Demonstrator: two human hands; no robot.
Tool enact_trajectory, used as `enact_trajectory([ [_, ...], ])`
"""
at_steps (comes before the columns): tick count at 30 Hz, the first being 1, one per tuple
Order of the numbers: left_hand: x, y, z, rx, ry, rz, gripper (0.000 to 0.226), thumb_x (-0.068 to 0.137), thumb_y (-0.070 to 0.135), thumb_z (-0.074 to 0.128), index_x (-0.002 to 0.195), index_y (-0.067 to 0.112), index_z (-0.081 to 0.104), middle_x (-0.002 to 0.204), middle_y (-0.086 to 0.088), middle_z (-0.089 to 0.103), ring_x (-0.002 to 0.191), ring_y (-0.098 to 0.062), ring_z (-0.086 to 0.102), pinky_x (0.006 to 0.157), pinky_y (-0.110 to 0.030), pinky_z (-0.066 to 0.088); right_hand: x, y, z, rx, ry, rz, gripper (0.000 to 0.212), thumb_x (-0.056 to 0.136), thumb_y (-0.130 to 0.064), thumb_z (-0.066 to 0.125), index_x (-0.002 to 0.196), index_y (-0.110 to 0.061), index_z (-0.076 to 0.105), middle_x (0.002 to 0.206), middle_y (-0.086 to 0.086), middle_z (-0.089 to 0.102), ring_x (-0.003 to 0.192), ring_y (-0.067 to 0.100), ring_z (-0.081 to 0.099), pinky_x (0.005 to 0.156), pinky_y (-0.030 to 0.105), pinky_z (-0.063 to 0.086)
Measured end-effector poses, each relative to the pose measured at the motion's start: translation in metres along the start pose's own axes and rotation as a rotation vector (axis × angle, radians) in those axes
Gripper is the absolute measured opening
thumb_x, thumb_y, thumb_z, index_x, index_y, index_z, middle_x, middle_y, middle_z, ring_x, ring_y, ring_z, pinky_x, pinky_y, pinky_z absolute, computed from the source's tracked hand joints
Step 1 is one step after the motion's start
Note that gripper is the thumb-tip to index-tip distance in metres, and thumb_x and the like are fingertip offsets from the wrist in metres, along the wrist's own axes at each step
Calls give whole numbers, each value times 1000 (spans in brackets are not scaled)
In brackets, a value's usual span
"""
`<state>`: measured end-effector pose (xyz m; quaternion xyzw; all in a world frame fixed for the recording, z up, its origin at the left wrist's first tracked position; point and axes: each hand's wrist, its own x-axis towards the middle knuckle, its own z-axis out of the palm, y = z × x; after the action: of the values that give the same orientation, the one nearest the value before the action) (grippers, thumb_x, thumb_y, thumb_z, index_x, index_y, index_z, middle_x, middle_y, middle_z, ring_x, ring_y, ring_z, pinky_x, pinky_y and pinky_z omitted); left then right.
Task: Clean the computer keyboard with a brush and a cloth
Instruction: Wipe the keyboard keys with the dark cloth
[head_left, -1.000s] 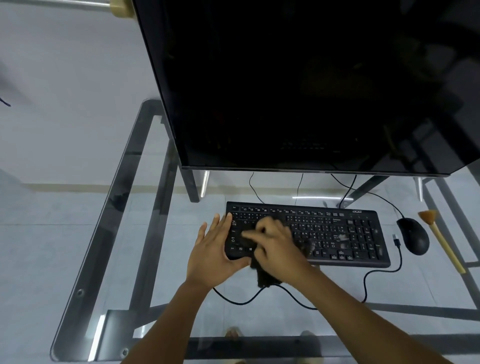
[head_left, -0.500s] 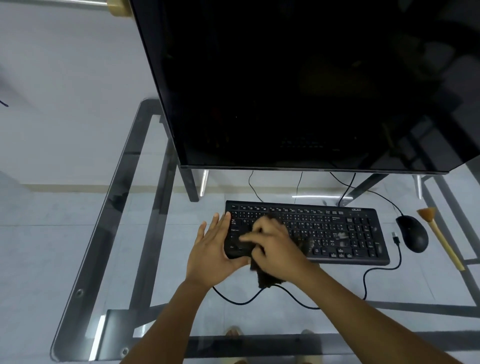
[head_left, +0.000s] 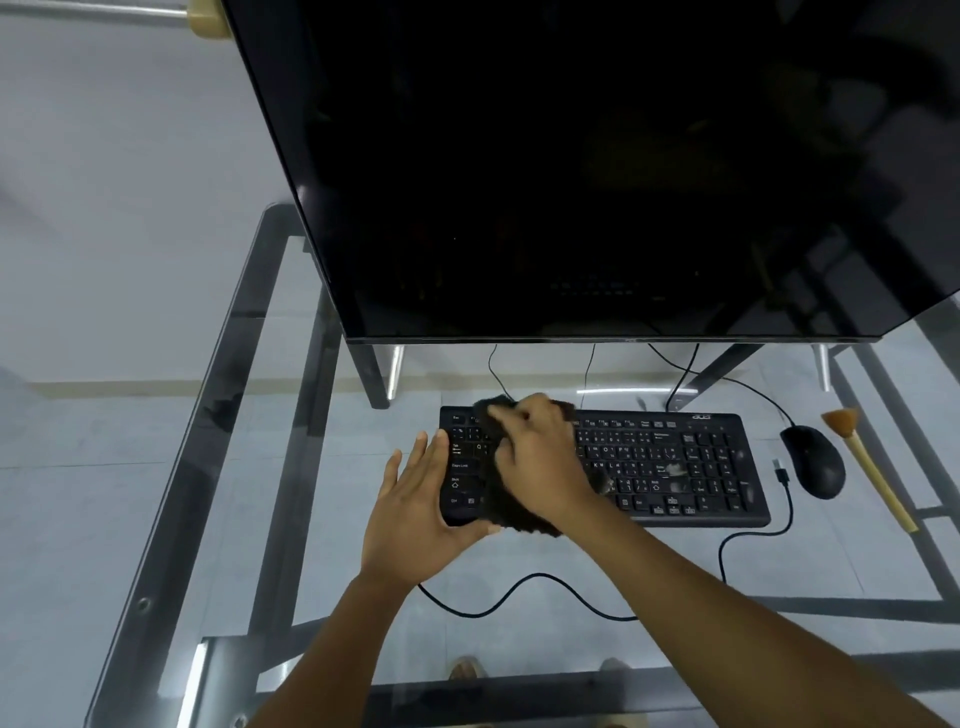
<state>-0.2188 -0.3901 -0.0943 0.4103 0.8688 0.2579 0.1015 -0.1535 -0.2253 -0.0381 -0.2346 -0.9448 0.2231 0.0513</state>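
So the right hand has its fingers curled round a dark cloth, pressing it flat onto the left half of the black keyboard. The cloth bunches up past the fingertips at the keyboard's far edge and hangs a bit over the near edge too. The left hand is spread open, fingers pretty much straight, lying along the keyboard's left end with the thumb tucked against the near corner, just bracing it and not gripping anything. The keyboard sits on a glass desk with a dark metal frame, right in front of a big black monitor that's switched off. A black mouse is just beside the keyboard's right end, and the brush, wooden handle with tan bristles pointing away, lies on the glass right next to the mouse, nobody touching it. A black cable loops across the glass near the forearms. Through the glass you can see pale floor tiles, and there's a plain light wall off to the left.
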Motion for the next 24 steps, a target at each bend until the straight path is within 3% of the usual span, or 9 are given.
enact_trajectory([
  [3,1,0,-1,-5,21,26,97,77,70,53,151,16,19,154,7,18,147,-12,8,120,-35,1,-10,-14,6,-44,-165,-324,50,87,-13,55,136,-16,50,115,9,48,104,24,44,87,39,42],
  [7,0,3,-1,-6,19,-3,110,72,80,53,152,17,10,152,8,10,144,-3,-4,118,-29,-7,13,5,4,-36,85,108,48,84,-13,56,132,-16,54,115,12,50,105,29,46,90,44,42],
  [11,2,0,1,-3,16,38,105,74,78,52,151,13,19,154,4,21,147,-12,9,120,-37,3,-7,-13,16,-125,-135,-303,54,83,-9,53,136,-18,48,119,12,48,105,29,45,85,40,39],
  [12,2,0,1,2,7,35,106,74,78,52,151,13,18,154,5,20,147,-11,8,120,-36,2,-1,-5,12,-122,-128,-281,53,84,-10,53,136,-18,49,119,12,49,105,29,45,87,40,40],
  [15,1,1,2,3,15,1,111,72,80,53,152,14,13,154,6,13,145,-5,-1,119,-31,-4,14,7,7,-63,68,77,50,83,-14,54,132,-20,53,115,11,49,105,29,45,89,44,42],
  [16,2,1,2,6,18,5,111,72,80,52,152,14,14,155,4,15,145,-6,0,120,-32,-3,12,-2,9,-71,52,53,51,82,-14,53,133,-20,52,115,10,48,104,29,44,87,43,41],
  [19,3,-1,2,6,21,34,107,74,77,53,151,11,19,155,-3,27,147,-11,9,120,-39,5,-1,-19,21,-88,-104,-262,55,81,-9,51,135,-19,49,112,10,48,100,28,44,83,39,39],
  [23,3,1,2,7,15,13,111,72,81,53,151,14,15,156,0,24,146,-9,5,120,-34,-1,12,-6,15,-1,36,-16,46,83,-13,51,129,-22,57,112,6,48,103,25,43,90,41,40],
  [24,2,1,1,8,20,17,109,72,80,54,151,14,17,155,0,26,146,-9,6,120,-34,-1,9,-12,14,12,10,-48,45,83,-13,51,127,-23,58,111,6,47,102,25,43,90,40,40],
])
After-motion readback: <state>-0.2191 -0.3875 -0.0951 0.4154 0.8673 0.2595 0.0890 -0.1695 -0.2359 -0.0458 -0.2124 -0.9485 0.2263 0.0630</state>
